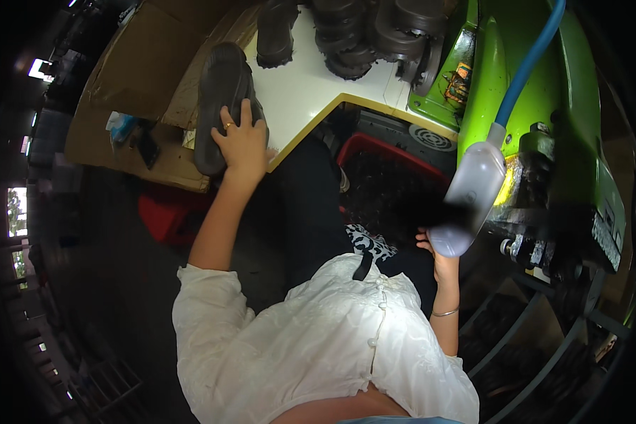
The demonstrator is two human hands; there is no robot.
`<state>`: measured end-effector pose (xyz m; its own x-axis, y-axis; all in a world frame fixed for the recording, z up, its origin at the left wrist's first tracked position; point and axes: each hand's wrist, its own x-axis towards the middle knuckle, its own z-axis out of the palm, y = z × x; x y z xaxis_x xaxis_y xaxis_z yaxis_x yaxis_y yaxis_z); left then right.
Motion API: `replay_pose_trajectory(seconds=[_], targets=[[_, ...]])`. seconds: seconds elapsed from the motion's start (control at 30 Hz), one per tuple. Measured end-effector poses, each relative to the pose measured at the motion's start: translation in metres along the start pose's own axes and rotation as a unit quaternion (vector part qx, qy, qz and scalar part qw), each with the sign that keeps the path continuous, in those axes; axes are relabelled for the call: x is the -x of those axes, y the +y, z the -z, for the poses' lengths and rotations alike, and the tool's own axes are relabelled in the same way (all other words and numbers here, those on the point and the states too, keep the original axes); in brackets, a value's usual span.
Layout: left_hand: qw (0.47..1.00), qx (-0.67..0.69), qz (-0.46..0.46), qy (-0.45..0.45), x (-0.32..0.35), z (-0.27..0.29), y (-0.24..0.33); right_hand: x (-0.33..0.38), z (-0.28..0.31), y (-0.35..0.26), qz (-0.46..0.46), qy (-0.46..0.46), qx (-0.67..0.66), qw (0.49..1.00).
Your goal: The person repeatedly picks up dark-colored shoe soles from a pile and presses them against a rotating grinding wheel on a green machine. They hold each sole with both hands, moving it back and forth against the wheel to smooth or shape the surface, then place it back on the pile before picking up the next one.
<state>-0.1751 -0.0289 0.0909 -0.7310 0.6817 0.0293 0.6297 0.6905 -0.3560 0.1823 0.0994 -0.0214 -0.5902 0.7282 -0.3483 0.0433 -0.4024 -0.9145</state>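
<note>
My left hand (242, 143) rests with its fingers spread on a dark brown foam slipper (222, 78), at the left end of the white table and beside a cardboard box. Behind the lower end of a translucent lamp (473, 184), my right hand (438, 261) is partly hidden. Its visible fingers are bent next to a dark, motion-smeared shape (434, 213), whose kind I cannot make out. More dark soles or slippers (346, 35) with ragged edges lie in piles at the table's far side.
A green machine (523, 85) stands at the right, with a blue hose (530, 63) leading to the lamp. Below the table's yellow edge (318, 116) sits a red bin (396, 147) with dark scraps. An open cardboard box (131, 78) and a red container (164, 218) are at the left.
</note>
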Motion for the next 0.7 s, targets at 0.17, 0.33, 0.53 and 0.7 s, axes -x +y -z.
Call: replay_pose_trajectory(seconds=[0.17,0.33,0.53,0.7], targets=[[0.999,0.010,-0.021,0.040,-0.017,-0.027,-0.049,-0.004,-0.004,-0.002,0.004,0.010,-0.006,1.000],[0.992,-0.096,0.059,0.065,-0.047,-0.052,-0.055,-0.002,-0.006,-0.004,-0.010,0.006,0.001,1.000],[0.928,0.314,-0.015,0.201,-0.140,-0.059,0.016,-0.002,-0.003,-0.003,-0.010,0.016,0.010,1.000],[0.871,0.427,0.195,0.145,-0.202,-0.075,0.021,0.001,-0.008,-0.004,-0.023,0.012,0.032,0.999]])
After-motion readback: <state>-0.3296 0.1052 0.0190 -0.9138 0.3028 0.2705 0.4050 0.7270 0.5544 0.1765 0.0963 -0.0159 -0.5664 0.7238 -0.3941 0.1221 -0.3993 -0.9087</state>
